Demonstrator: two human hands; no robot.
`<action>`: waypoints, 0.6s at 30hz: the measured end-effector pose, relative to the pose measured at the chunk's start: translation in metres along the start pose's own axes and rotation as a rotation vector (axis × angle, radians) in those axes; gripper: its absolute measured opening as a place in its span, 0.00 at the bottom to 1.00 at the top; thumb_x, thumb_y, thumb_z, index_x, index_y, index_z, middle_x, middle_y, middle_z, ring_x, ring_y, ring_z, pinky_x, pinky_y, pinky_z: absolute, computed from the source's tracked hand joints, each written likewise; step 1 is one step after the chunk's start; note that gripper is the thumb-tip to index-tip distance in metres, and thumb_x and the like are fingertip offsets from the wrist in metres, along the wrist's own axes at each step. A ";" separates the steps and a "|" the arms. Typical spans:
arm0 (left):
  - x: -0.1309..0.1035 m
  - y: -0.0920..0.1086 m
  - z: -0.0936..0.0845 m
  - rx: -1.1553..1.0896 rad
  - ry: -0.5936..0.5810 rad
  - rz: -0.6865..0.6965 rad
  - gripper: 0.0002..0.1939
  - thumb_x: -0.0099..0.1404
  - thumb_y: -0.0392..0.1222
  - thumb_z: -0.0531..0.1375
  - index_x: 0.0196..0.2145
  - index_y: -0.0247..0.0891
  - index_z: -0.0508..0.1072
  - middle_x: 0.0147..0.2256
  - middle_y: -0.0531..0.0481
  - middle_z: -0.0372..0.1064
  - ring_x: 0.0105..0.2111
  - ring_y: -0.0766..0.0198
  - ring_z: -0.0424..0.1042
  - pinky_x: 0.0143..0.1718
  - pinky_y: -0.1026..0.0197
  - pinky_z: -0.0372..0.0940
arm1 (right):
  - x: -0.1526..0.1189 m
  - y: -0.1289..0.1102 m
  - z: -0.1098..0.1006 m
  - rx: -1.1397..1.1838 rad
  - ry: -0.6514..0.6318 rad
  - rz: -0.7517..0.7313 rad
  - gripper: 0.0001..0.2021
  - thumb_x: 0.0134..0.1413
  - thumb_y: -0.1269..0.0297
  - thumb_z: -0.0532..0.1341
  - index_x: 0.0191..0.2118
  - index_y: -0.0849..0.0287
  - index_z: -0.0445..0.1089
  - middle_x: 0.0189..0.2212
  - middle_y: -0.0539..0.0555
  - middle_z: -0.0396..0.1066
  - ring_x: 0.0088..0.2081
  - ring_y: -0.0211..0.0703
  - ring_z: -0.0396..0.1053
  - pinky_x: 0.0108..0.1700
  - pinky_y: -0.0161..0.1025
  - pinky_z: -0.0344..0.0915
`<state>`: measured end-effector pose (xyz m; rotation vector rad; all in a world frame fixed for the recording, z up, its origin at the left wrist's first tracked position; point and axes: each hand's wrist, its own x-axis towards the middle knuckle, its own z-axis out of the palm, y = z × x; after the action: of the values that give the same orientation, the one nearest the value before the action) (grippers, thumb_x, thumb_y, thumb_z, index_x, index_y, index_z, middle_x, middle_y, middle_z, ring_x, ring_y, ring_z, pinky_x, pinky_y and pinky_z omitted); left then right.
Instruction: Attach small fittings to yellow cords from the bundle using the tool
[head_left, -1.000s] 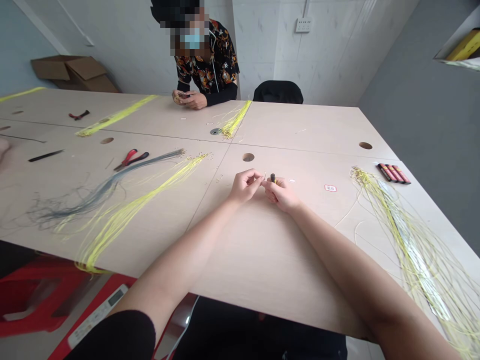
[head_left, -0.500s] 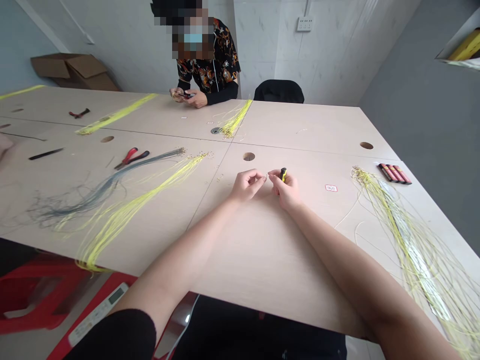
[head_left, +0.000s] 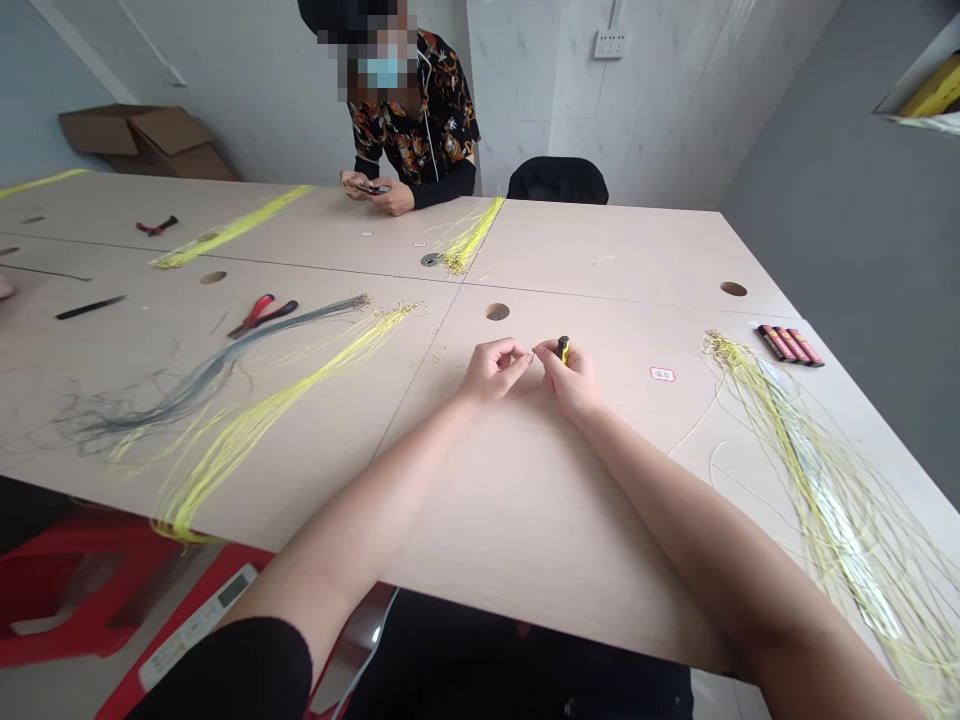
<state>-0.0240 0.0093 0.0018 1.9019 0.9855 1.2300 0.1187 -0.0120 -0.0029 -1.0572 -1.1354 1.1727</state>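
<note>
My left hand [head_left: 495,369] is pinched closed above the table, its fingertips beside those of my right hand; something tiny between them is too small to name. In my right hand [head_left: 570,378] there is a black and yellow lighter-like tube [head_left: 562,348], its top standing up between thumb and fingers. To the left lie a bundle of yellow strands [head_left: 285,400] and a grey bundle [head_left: 217,365]. Another yellowish bundle [head_left: 787,440] lies at the right, by a row of red and black tubes [head_left: 790,345]. A small label [head_left: 662,374] is right of my right hand.
Red-handled pliers [head_left: 262,315] and a black pen-like tool [head_left: 91,308] lie at the left. Across the table [head_left: 600,255] a person's hands [head_left: 379,193] hold a dark tool, near more yellow strands [head_left: 472,235]. A round hole [head_left: 497,312] sits beyond my hands.
My fingertips have come slightly closer together, and the tube in my right hand has shifted a little left. The person opposite has moved their head slightly left; a hand at the far left has drawn back.
</note>
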 end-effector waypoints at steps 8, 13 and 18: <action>0.000 0.001 0.000 -0.001 -0.009 -0.007 0.12 0.58 0.45 0.58 0.21 0.36 0.67 0.17 0.55 0.58 0.18 0.71 0.53 0.21 0.65 0.49 | 0.000 0.000 0.000 -0.010 -0.003 0.005 0.12 0.47 0.54 0.61 0.28 0.59 0.65 0.18 0.45 0.54 0.18 0.30 0.50 0.21 0.33 0.49; 0.000 0.002 0.000 0.000 -0.009 -0.005 0.12 0.58 0.44 0.58 0.21 0.36 0.67 0.17 0.55 0.58 0.18 0.72 0.53 0.21 0.66 0.49 | -0.001 0.000 0.000 0.003 0.002 0.007 0.12 0.47 0.55 0.61 0.27 0.59 0.64 0.18 0.45 0.54 0.18 0.30 0.50 0.21 0.33 0.48; 0.000 0.000 -0.001 -0.005 0.004 -0.002 0.13 0.59 0.46 0.59 0.22 0.35 0.68 0.18 0.55 0.59 0.18 0.72 0.55 0.21 0.66 0.50 | -0.001 -0.002 0.000 -0.018 0.009 0.004 0.11 0.48 0.56 0.61 0.27 0.59 0.63 0.16 0.44 0.53 0.18 0.30 0.50 0.21 0.33 0.48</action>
<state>-0.0249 0.0100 0.0020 1.8952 0.9848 1.2345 0.1185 -0.0127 -0.0012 -1.0779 -1.1386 1.1617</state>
